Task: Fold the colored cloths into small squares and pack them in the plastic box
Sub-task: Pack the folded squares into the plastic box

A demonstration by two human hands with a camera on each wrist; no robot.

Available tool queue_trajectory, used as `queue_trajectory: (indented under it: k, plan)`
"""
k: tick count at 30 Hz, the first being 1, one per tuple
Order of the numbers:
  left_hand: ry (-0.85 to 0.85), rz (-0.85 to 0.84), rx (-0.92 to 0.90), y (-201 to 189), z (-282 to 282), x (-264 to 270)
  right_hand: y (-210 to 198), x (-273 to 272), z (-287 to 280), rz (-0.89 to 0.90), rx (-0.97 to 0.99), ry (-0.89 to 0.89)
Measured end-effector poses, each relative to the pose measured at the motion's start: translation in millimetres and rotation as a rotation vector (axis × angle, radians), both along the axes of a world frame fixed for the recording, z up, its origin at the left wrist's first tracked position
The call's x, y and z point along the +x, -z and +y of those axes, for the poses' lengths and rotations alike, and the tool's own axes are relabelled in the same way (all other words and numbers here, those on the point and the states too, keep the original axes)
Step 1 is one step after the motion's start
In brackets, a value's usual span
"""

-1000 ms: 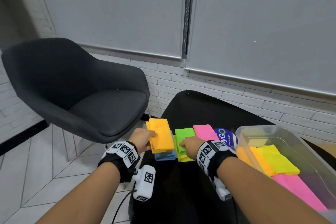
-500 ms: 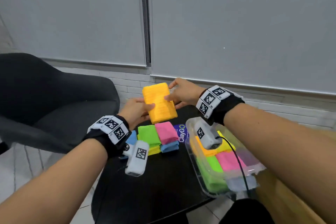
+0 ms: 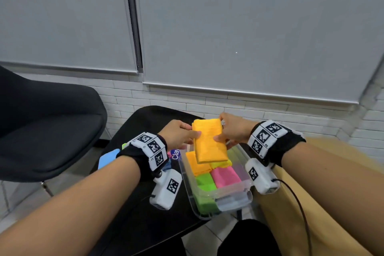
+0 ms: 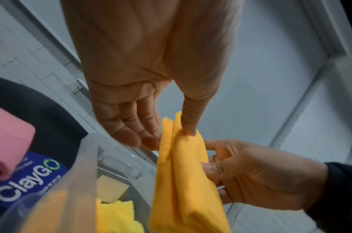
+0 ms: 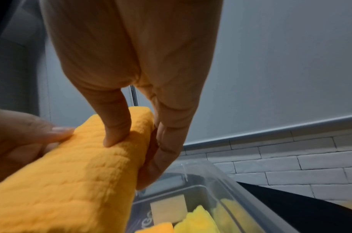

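Observation:
A folded orange cloth [image 3: 209, 141] hangs in the air over the far end of the clear plastic box [image 3: 188, 189]. My left hand [image 3: 182, 135] pinches its left edge, thumb on top and fingers beneath [image 4: 149, 138]. My right hand [image 3: 230, 133] pinches the right edge between thumb [image 5: 115, 130] and fingers. The box [image 5: 240, 186] holds folded orange [image 3: 197, 165], yellow, pink [image 3: 225, 176] and green [image 3: 204, 183] cloths. The orange cloth [image 4: 187, 181] is tilted, its near end low over the box [image 4: 75, 181].
The box stands on a black table [image 3: 145, 214]. Left of it lie more folded cloths, a blue one [image 3: 108, 158] and a pink one [image 4: 9, 141], on a purple ClayGo pack [image 4: 27, 181]. A black chair [image 3: 47, 131] stands to the left, a brick wall behind.
Both hands have carried the orange cloth from the pile on the left across to above the box. It has come lower towards the packed cloths.

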State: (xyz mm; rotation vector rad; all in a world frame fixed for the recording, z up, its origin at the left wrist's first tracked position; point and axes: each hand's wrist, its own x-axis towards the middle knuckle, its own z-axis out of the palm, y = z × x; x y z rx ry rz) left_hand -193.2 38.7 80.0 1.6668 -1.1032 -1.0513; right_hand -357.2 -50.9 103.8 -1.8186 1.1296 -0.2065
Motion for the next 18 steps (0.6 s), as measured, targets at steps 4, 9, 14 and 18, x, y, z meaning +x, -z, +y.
queue_trajectory:
  k: [4, 9, 14, 18]
  plan:
    - [-0.073, -0.235, -0.006, 17.3, -3.0, 8.0, 18.1, -6.7, 4.5, 0.131, -0.035, -0.037]
    - [-0.097, -0.414, 0.022, 35.4, 5.9, 13.6, 37.6, -1.0, 11.3, 0.386, -0.081, -0.144]
    - [-0.033, -0.342, 0.108, 50.6, 8.1, 7.2, 48.6, 10.5, 15.3, 0.55, -0.061, -0.207]
    - [-0.031, -0.305, 0.116, 57.9, 3.7, 3.0, 47.5, 21.3, 18.6, 0.69, -0.158, -0.296]
